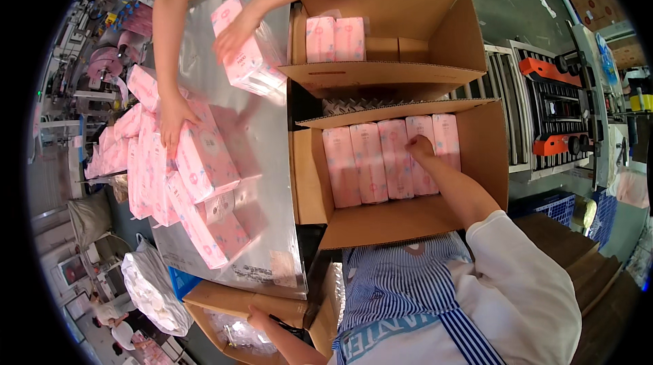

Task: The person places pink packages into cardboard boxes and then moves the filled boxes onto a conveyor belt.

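Observation:
My right hand (pixel 422 148) reaches into an open cardboard box (pixel 401 226) in front of me. Its fingers are curled and press at the tops of the pink-and-white soft packs (pixel 392 161), which stand in a row there; what the fingertips hold, if anything, is hidden. Low in the view, my left hand (pixel 258 317) is closed at the flap of a smaller cardboard box (pixel 235 297) with crumpled clear plastic (pixel 241 331) inside. On the metal table (pixel 265 229), a co-worker's one hand (pixel 177 120) lies on a heap of similar packs (pixel 204 161); the other (pixel 238 35) touches a wrapped bundle (pixel 255 62).
Behind my box, a second open carton (pixel 388 76) holds two upright packs at its left. A roller conveyor (pixel 507 86) with orange-and-black parts (pixel 551 73) stands at the right. A white sack (pixel 156 287) sits at lower left, near blue crates (pixel 558 209) across on the right.

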The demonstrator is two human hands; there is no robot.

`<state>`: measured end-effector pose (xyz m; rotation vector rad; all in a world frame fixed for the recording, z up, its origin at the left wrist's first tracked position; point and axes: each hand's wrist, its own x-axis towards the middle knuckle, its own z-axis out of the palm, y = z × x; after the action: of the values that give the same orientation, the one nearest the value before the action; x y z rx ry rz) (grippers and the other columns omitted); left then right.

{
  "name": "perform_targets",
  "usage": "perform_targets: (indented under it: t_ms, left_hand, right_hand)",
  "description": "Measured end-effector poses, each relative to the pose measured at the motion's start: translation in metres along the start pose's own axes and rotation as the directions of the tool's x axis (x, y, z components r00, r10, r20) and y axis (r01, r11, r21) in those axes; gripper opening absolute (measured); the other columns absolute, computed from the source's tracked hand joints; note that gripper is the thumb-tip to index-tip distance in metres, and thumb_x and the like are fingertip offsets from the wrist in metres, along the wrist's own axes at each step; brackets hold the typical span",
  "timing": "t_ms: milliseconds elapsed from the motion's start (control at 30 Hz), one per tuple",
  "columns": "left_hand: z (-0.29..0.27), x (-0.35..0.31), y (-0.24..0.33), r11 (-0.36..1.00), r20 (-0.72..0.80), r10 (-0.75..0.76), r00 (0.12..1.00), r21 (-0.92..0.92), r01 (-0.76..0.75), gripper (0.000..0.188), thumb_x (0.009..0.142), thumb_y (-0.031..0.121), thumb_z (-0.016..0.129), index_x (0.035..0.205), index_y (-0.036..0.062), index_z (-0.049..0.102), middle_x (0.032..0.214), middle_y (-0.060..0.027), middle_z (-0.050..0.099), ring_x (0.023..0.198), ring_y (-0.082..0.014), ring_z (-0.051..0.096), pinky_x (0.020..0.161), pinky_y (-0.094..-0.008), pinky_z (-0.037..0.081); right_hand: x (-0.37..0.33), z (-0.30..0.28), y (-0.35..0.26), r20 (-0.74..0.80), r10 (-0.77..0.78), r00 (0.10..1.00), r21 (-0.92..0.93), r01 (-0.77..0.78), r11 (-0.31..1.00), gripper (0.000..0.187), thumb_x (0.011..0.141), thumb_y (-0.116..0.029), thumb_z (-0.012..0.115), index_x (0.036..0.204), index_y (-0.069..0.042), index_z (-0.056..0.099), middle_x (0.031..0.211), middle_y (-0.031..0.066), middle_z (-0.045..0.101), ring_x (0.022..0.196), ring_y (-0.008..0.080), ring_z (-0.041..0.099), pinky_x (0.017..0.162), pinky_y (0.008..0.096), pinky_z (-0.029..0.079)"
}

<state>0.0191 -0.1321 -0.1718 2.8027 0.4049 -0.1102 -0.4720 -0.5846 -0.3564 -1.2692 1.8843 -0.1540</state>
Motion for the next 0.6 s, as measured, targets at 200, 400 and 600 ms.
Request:
perform_targets:
  t_ms: [200, 400, 600]
  left_hand:
    - [-0.004, -0.028, 0.018, 0.997, -0.015, -0.057, 0.998, -0.060, 0.056, 0.055, 0.082, 0.037, 0.060, 0.102, -0.0139, 0.053, 0.100, -0.0283, 0.061, 0.087, -0.0393, 0.061, 0.075, -0.0474, 0.050]
    - [-0.006, -0.030, 0.019, 0.987, 0.018, -0.047, 0.999, -0.151, 0.049, 0.055, 0.083, 0.036, 0.060, 0.104, -0.0137, 0.051, 0.104, -0.0288, 0.059, 0.090, -0.0387, 0.061, 0.076, -0.0472, 0.050]
    - [-0.006, -0.028, 0.021, 0.997, -0.021, -0.052, 0.998, -0.061, 0.051, 0.054, 0.084, 0.036, 0.059, 0.108, -0.0127, 0.050, 0.104, -0.0270, 0.059, 0.090, -0.0393, 0.061, 0.079, -0.0469, 0.049]
  right_hand:
    - [-0.074, -0.038, -0.006, 0.553, -0.275, 0.787, -0.620, 0.609, 0.495, 0.022, 0.082, -0.027, 0.058, 0.083, -0.005, 0.063, 0.093, 0.0126, 0.066, 0.089, 0.0339, 0.061, 0.085, 0.0457, 0.044]
    - [-0.068, -0.033, 0.015, 0.628, -0.219, 0.747, -0.456, 0.581, 0.674, 0.025, 0.082, -0.030, 0.058, 0.079, -0.006, 0.065, 0.092, 0.0125, 0.065, 0.088, 0.0331, 0.061, 0.082, 0.0469, 0.045]
    - [-0.060, 0.036, -0.052, 0.294, -0.392, 0.872, -0.435, 0.487, 0.757, 0.026, 0.080, -0.029, 0.062, 0.086, -0.004, 0.064, 0.085, 0.0147, 0.066, 0.081, 0.0337, 0.062, 0.074, 0.0449, 0.049]
